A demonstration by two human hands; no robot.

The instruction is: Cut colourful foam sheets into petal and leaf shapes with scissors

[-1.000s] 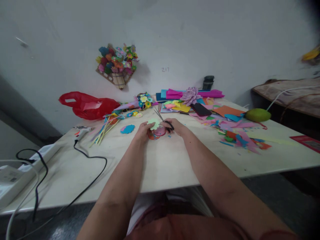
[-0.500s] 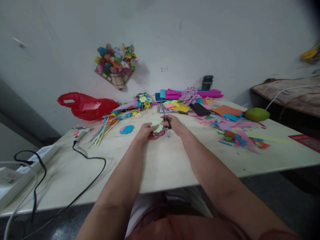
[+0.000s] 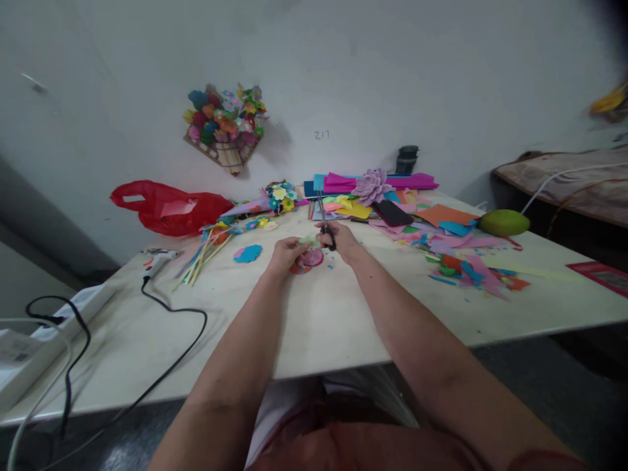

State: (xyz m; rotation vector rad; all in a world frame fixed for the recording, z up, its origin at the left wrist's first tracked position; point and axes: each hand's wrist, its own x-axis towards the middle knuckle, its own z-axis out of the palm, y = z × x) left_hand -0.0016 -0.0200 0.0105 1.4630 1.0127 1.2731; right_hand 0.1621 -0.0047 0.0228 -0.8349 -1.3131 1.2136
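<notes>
My left hand (image 3: pixel 287 254) pinches a pale green scalloped cutout (image 3: pixel 309 242), seen nearly edge-on. Scissors with black handles (image 3: pixel 330 239) are in my right hand (image 3: pixel 342 242), their blades pointing away toward the back of the table. My right fingertips also reach the cutout's right edge. Just below the hands, a pink round piece (image 3: pixel 313 258) lies on the table among small blue scraps. To the left lies a blue scalloped cutout (image 3: pixel 248 254) with a pink one partly beneath it.
On the left are a glue gun (image 3: pixel 157 263) with a black cord, a power strip (image 3: pixel 73 314) and a red plastic bag (image 3: pixel 171 212). Colourful scraps (image 3: pixel 471 268), a dark phone (image 3: pixel 391 213) and a green mango-like fruit (image 3: pixel 504 223) lie on the right.
The green cutout has tilted from showing its face to nearly edge-on, uncovering more of the pink round piece. The scissors have swung slightly more upright in my right hand.
</notes>
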